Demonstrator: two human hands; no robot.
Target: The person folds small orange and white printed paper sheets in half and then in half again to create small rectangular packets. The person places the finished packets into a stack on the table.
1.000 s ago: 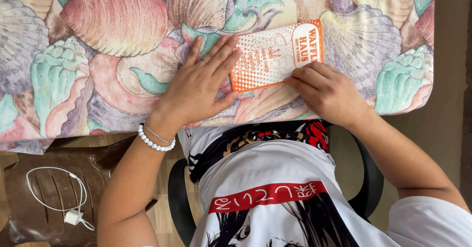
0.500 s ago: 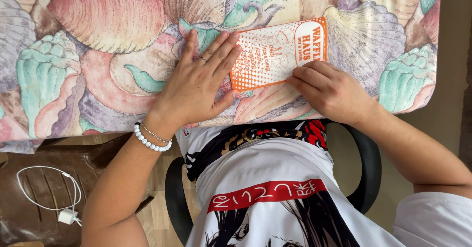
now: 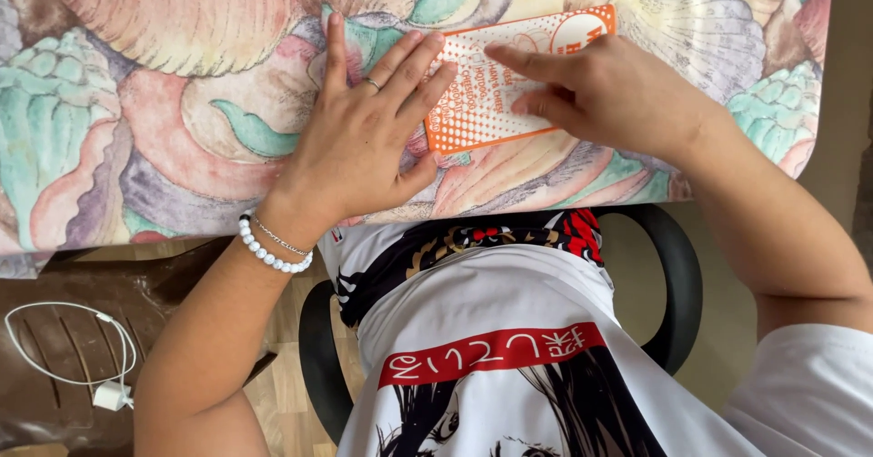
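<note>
Orange-and-white flat packet (image 3: 496, 111) is lying on the bench (image 3: 182, 102), which is covered by a shell-print cloth. Left hand (image 3: 364, 143) is pressing flat, fingers spread, fingertips overlapping the packet's left edge. Right hand (image 3: 609, 93) is resting on top, fingers extended, gripping nothing.

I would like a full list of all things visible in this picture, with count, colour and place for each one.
flat packet: one, orange and white, on the tablecloth under both hands
tablecloth: one, pastel seashell print, covering the table
chair: one, black, under the person
brown chair: one, lower left
charger with cable: one, white, on the brown chair
bead bracelet: one, white, left wrist
left hand: flat on the cloth, fingertips on the packet edge
right hand: fingers pressing on the packet
</note>
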